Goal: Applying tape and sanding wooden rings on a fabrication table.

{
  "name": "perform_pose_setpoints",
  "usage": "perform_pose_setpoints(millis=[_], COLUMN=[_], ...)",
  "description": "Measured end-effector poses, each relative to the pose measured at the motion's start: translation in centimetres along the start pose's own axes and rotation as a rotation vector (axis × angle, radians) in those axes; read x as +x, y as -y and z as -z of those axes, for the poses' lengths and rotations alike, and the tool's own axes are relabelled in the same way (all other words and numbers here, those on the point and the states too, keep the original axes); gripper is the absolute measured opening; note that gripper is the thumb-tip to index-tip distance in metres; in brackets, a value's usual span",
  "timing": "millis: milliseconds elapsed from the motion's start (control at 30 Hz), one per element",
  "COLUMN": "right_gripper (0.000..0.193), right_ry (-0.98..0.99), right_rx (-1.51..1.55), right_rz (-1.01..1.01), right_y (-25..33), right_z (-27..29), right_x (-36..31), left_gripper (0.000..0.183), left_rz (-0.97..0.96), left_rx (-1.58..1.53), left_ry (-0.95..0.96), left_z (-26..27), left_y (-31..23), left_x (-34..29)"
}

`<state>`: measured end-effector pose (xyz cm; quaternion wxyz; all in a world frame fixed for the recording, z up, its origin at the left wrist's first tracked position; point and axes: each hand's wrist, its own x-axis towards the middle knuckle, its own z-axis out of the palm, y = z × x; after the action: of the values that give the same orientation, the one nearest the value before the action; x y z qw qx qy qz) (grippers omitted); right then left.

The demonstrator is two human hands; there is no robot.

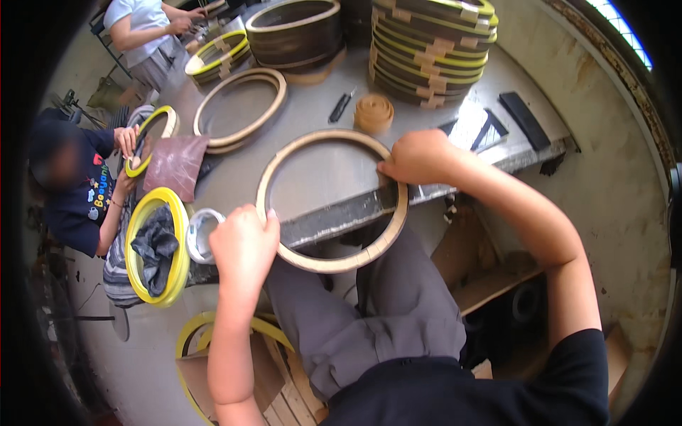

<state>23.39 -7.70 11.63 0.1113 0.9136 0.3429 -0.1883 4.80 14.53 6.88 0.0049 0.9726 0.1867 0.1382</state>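
Between my two hands a pale wooden ring (332,265) with thin seams is held over the table's front edge and my lap. My left hand (245,241) grips its left side, the thumb lying along the rim. On the opposite side, my right hand (420,157) is closed on the upper right of the rim. Behind the ring a brown paper tape roll (373,113) stands on the metal table (312,113), with a black utility knife (342,106) beside it. A white tape roll (202,234) sits just past my left hand.
Tall stacks of yellow-edged rings (430,64) and dark rings (295,42) stand at the back. Pale rings (280,96) lie left. Yellow rings (177,273) hold dark cloth. A black block (524,121) lies right. A seated co-worker (82,184) handles another ring; another person (142,35) stands behind.
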Motion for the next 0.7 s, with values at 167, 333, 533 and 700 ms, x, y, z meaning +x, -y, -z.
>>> perform_pose_setpoints(millis=[167, 333, 533, 700], right_gripper=[0.059, 0.056, 0.03, 0.022], right_ry=[-0.142, -0.344, -0.224, 0.003], right_rx=[-0.032, 0.08, 0.339, 0.397], right_rz=[-0.045, 0.059, 0.38, 0.397], right_y=[-1.6, -0.7, 0.1, -2.3], right_z=[-0.8, 2.2, 2.7, 1.9], right_x=[0.4, -5.2, -8.0, -9.4], left_gripper=[0.035, 0.031, 0.029, 0.032], left_rz=[-0.004, -0.083, -0.111, -0.041], left_rx=[0.038, 0.001, 0.226, 0.04], left_ry=[-0.03, -0.263, -0.23, 0.388], left_z=[0.5, 2.4, 5.2, 13.2], left_y=[-0.6, 1.7, 12.6, 13.7], left_x=[0.0, 7.7, 20.1, 14.5])
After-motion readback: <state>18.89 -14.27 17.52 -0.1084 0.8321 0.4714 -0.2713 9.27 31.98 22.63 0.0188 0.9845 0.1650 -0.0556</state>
